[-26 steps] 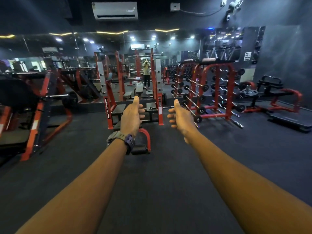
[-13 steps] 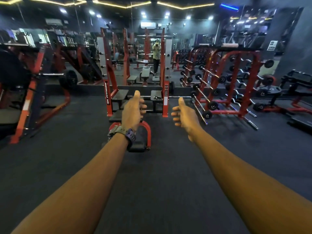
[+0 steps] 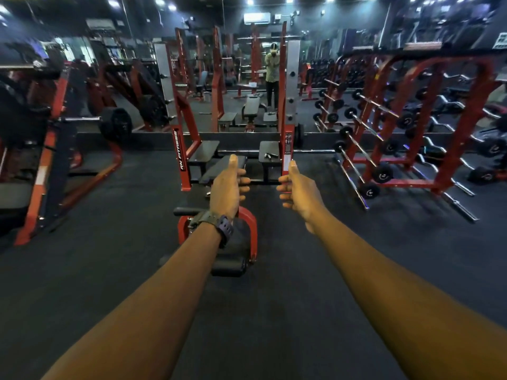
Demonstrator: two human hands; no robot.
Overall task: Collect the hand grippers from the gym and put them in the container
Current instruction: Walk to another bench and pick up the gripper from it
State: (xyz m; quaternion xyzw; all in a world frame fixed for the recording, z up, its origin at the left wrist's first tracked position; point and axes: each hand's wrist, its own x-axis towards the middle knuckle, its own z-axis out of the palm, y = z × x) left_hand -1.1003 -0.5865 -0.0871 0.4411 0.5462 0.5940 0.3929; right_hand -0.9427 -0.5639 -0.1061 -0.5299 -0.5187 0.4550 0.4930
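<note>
Both my arms reach forward over the dark gym floor. My left hand (image 3: 227, 187), with a dark watch on its wrist, and my right hand (image 3: 300, 192) are held side by side, thumbs up, fingers loosely bent, holding nothing. Beyond them a small dark hand gripper (image 3: 268, 154) lies on the right black foot platform (image 3: 270, 149) of a red bench press rack (image 3: 189, 149), well out of reach. No container is in view.
The bench (image 3: 219, 171) with its red foot frame (image 3: 251, 223) stands straight ahead under my left hand. A red rack of barbells (image 3: 411, 127) fills the right side. Plate-loaded machines (image 3: 55, 138) stand on the left. A mirror wall lies behind.
The view has tilted down and come closer to the bench press rack. Both hands kept the same pose and spacing.
</note>
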